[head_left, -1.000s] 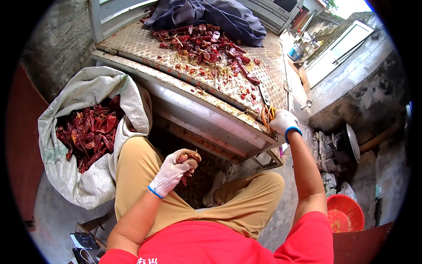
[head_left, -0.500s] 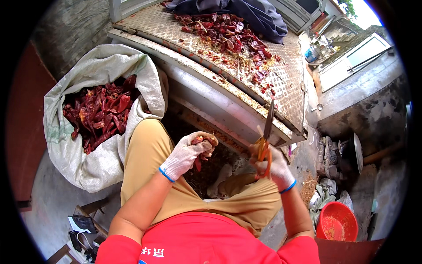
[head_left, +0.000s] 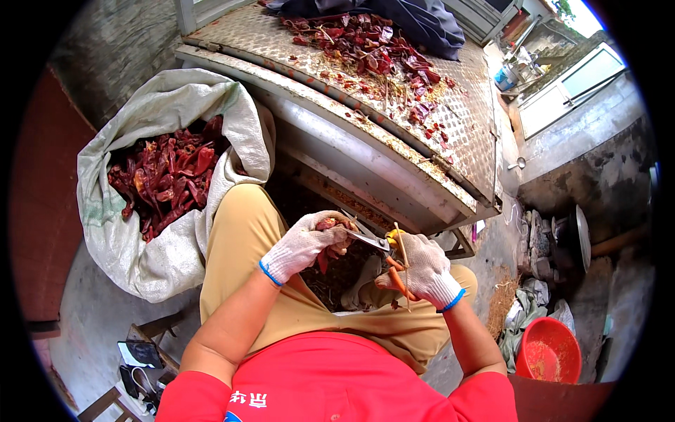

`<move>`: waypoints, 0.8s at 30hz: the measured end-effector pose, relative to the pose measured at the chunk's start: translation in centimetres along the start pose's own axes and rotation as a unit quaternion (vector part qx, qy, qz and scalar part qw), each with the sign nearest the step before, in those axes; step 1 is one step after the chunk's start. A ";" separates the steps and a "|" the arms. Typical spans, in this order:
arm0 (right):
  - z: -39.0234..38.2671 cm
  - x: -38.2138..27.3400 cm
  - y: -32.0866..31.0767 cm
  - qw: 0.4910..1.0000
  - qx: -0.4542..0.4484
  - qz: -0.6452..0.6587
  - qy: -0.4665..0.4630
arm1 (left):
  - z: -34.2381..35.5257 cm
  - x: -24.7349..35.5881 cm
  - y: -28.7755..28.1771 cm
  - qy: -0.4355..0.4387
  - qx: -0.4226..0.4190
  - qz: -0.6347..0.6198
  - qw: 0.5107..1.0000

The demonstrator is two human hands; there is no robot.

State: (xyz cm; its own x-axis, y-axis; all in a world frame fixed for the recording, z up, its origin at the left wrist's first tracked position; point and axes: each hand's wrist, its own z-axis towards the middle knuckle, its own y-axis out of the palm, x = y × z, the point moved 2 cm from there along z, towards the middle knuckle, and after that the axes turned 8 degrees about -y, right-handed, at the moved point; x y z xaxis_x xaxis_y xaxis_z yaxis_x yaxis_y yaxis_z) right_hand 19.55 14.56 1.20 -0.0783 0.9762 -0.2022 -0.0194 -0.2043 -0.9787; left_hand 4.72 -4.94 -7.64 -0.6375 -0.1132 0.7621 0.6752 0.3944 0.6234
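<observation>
My left hand (head_left: 309, 241), in a white knit glove with a blue cuff, is closed around a dried red chili pepper (head_left: 326, 225); part of it hangs below the fingers. A pair of scissors (head_left: 398, 273) with orange handles is gripped in my gloved right hand (head_left: 423, 269). Their spread blades reach left to the pepper at my left fingertips. A thin pale stalk (head_left: 402, 246) lies along the right fingers. To the left stands a white woven sack (head_left: 151, 271), its rolled mouth full of dried red chili peppers (head_left: 169, 176).
Ahead, a metal tread-plate platform (head_left: 239, 32) carries a heap of cut chili pieces (head_left: 376, 53) with seeds, beside dark cloth (head_left: 432, 28). A red basin (head_left: 548, 352) stands at lower right near crumpled bags (head_left: 522, 316). A dark chair (head_left: 155, 327) is at lower left.
My right hand has swung the scissors from upright down to the left, bringing the blades to the pepper. My left hand stays nearly in place, still gripping it.
</observation>
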 end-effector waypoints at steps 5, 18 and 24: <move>0.8 -1.0 -0.3 0.999 -0.037 0.014 0.029 | -0.2 0.0 0.3 -0.018 -0.014 -0.008 1.000; -0.6 -0.6 0.3 0.965 -0.126 0.145 0.178 | -0.3 0.1 0.6 -0.052 0.030 -0.003 0.998; -0.8 4.2 -1.7 0.977 0.109 0.012 0.183 | -1.7 1.5 1.4 -0.013 0.063 -0.001 0.998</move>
State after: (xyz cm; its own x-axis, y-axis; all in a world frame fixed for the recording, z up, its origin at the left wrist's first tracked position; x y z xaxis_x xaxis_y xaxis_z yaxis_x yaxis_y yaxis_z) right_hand 20.08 19.03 1.97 0.2792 0.9234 -0.2635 -0.2364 -0.1998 -0.9509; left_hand 5.38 -6.12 -5.34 -0.6496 -0.0917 0.7547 0.6226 0.5055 0.5973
